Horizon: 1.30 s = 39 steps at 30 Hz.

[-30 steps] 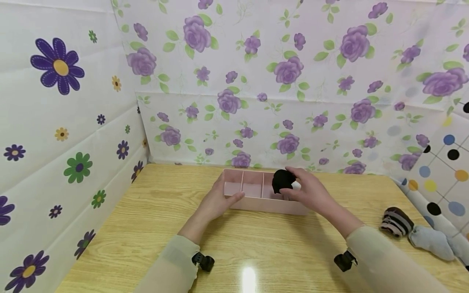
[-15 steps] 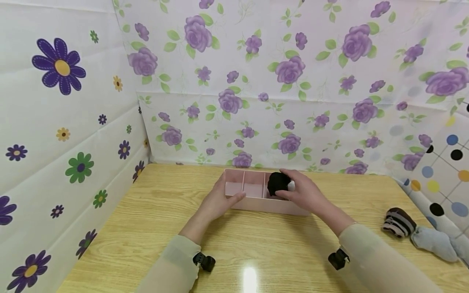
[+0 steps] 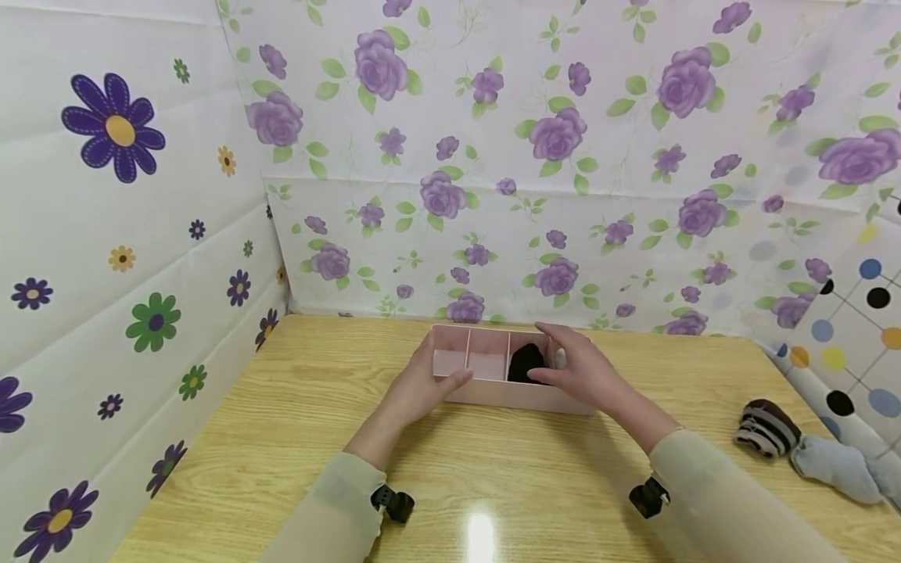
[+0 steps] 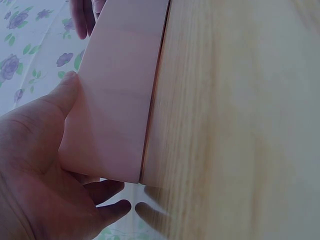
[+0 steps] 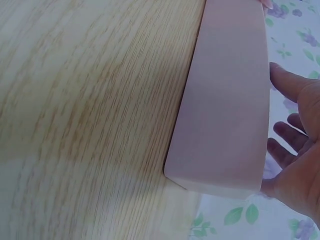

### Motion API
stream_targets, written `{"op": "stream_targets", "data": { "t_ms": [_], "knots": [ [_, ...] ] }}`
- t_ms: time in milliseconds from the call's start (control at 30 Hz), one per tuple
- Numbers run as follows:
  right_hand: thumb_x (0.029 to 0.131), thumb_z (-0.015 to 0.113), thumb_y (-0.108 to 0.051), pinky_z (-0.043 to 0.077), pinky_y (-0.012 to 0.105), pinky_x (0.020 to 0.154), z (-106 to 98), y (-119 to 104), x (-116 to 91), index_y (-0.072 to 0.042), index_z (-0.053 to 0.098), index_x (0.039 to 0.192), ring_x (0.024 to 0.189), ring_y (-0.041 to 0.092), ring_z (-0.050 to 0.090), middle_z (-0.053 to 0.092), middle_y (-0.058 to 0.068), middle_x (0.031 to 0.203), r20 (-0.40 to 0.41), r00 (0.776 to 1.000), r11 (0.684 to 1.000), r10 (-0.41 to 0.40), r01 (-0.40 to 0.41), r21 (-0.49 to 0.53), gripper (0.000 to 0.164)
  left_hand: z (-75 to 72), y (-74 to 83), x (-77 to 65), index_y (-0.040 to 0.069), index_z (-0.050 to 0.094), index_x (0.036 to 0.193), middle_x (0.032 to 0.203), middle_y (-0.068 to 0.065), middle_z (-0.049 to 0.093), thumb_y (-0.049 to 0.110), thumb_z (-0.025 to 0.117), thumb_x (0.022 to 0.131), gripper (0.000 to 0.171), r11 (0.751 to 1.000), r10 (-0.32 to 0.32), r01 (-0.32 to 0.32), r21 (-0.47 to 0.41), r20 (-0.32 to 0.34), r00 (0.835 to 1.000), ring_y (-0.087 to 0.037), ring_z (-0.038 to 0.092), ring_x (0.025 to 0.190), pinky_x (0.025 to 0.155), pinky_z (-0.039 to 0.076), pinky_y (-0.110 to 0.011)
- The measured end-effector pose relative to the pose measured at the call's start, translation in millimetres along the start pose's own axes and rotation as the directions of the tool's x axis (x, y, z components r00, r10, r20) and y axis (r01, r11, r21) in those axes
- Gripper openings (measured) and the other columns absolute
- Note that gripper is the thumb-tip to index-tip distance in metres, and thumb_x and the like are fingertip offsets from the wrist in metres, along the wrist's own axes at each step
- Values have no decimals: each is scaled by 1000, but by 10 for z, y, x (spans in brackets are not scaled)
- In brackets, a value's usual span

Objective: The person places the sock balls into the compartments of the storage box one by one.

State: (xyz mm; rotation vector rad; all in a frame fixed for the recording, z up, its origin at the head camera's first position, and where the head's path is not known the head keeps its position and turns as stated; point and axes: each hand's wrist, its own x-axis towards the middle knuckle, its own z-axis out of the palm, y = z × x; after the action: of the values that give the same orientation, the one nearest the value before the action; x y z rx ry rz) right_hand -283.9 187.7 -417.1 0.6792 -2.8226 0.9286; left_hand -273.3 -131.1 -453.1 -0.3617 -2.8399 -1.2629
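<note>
Black bundle down in the third compartment from the left of the pink box, its top close to rim level. A white bundle in the next compartment to the right, mostly hidden by fingers.

Right hand over the box's right end, palm inward — thumb toward the front rim, forefinger stretched to the back, a gap between them. It has let go of the black bundle; whether the thumb still brushes it, cannot tell. Left hand grips the box's left end, thumb along the front rim, other fingers round the end wall. Both forearms reach in from the near edge, angled toward each other.

Against a second ago: the black bundle was then pinched in the right hand above the rim; now it sits lower and farther left, and the fingers are free of it. Left hand unchanged.

Box flat on the bench. Off to the right — a striped bundle, a grey one just beside it. Flowered cloth behind.
</note>
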Motion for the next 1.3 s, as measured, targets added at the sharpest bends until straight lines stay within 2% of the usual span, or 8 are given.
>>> {"op": "stream_targets", "data": {
  "t_ms": [233,467,700,933,1100,1300],
  "knots": [
    [101,85,-29,39,68,121,-57,24,-57,-3,42,169,154,48,42,46,24,168,-12,1000,1000,-12,12,4,84,1,-3,-2,9,2,178,182,-20,15,64,71,103,116,1000,-7,7,5,2,1000,-45,35,160,128,32,-60],
    [102,85,-32,35,72,121,-125,58,-161,-4,43,169,156,51,38,46,23,169,-39,999,1000,-1,0,-3,84,2,1,-5,8,2,178,182,-20,15,63,71,103,116,1000,-9,9,1,8,1000,-45,34,160,128,32,-61],
    [101,85,-36,32,74,121,-201,80,-288,-3,42,169,153,52,41,46,24,169,-51,998,999,-23,22,-25,87,6,-12,6,8,1,178,182,-20,15,59,72,104,115,1000,-8,8,4,10,1000,-45,34,160,128,32,-61],
    [100,86,-31,36,76,117,-301,120,-466,-2,42,169,151,54,43,48,25,167,-84,995,998,-47,44,-34,86,1,-9,2,10,0,178,183,-19,14,61,72,104,115,1000,-8,7,10,16,1000,-44,35,160,128,33,-60],
    [101,86,-34,36,77,115,-359,185,-576,-4,41,170,150,54,42,47,24,168,-95,995,998,-32,26,-63,88,-4,9,3,8,1,178,183,-20,14,58,73,105,114,1000,4,-4,-1,13,1000,-44,34,160,128,32,-60],
    [100,86,-37,25,79,122,-483,227,-686,-4,39,171,151,53,43,47,27,167,-80,996,995,-28,20,-102,91,-8,15,0,6,2,178,182,-21,15,55,73,105,112,1000,11,-11,-9,10,1000,-44,34,160,128,32,-61]
  ]
}}
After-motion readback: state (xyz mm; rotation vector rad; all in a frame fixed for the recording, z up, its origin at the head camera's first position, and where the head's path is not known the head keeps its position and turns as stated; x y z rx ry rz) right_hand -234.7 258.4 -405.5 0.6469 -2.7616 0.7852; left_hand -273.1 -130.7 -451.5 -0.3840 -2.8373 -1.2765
